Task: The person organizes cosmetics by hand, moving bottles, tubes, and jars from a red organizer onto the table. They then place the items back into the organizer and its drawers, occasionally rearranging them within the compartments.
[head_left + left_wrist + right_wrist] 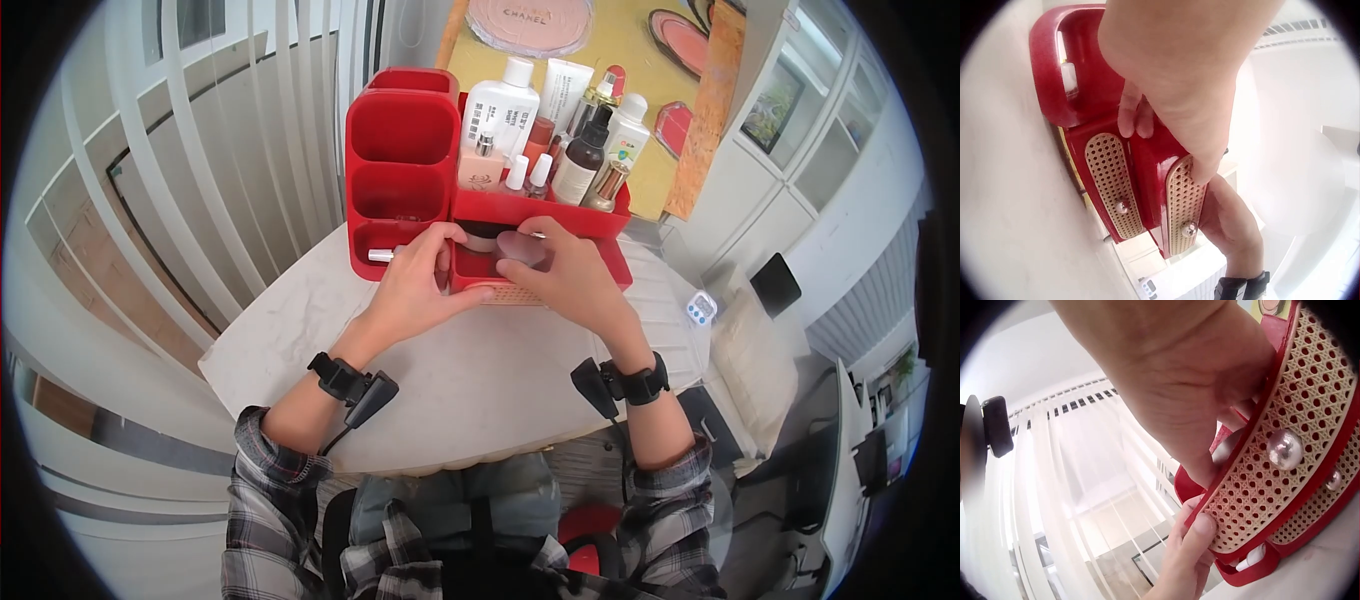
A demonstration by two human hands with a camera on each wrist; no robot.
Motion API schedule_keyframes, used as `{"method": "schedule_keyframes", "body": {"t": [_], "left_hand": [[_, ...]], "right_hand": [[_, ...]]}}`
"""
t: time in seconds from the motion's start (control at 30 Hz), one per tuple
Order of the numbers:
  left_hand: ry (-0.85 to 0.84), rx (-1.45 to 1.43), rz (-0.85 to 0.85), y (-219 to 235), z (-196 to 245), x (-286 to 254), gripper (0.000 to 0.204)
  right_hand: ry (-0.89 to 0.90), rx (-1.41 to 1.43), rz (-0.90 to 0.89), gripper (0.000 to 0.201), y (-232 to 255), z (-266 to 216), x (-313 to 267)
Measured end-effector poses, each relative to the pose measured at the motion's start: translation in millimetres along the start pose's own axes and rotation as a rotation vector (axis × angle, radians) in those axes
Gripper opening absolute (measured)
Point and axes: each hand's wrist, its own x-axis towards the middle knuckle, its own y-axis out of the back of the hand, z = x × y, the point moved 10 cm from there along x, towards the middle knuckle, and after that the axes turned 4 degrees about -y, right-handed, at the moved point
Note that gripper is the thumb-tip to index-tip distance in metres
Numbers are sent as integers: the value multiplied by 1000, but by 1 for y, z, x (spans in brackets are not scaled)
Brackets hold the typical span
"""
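The upper drawer (497,292) of a red organizer is pulled out, with a woven rattan front and a round metal knob (1284,449). My left hand (410,280) grips its left front corner, thumb on the rattan and fingers bent over the side. In the head view, my right hand (570,275) reaches into the drawer and pinches a flat, rounded mauve thing (519,250), whose kind I cannot tell. A pale round item (481,241) lies beside it, close to the left fingertips. From the right wrist, the drawer front mostly hides what the right fingers hold.
Bottles, tubes and nail polishes stand on the organizer, among them a white bottle (503,105) and a dark spray bottle (582,160). Red stacked compartments (400,130) adjoin on the left, a small white tube (381,256) in the lowest. A white timer (700,309) sits near the table's right edge.
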Motion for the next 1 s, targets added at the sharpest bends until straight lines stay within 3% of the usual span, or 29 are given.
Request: {"method": "schedule_keyframes", "body": {"t": [0.2,0.3,0.37,0.47,0.8,0.87,1.0], "left_hand": [[0,28,-12,-2,-2,-1,64],[0,11,12,1,0,-1,62],[12,13,-5,0,-1,-1,63],[14,18,-12,-2,-4,-1,64],[24,49,27,1,-3,-1,84],[28,50,24,0,-4,-2,84],[31,105,28,2,-2,-2,83]], "right_hand": [[23,62,-7,50,-1,1,-2],[90,33,71,45,6,-14,-16],[126,-31,256,37,24,-30,-33],[223,-156,306,30,20,-40,-48],[186,-214,228,31,7,-30,-48],[287,-257,335,33,10,-34,-53],[284,-312,374,34,13,-26,-53]]}}
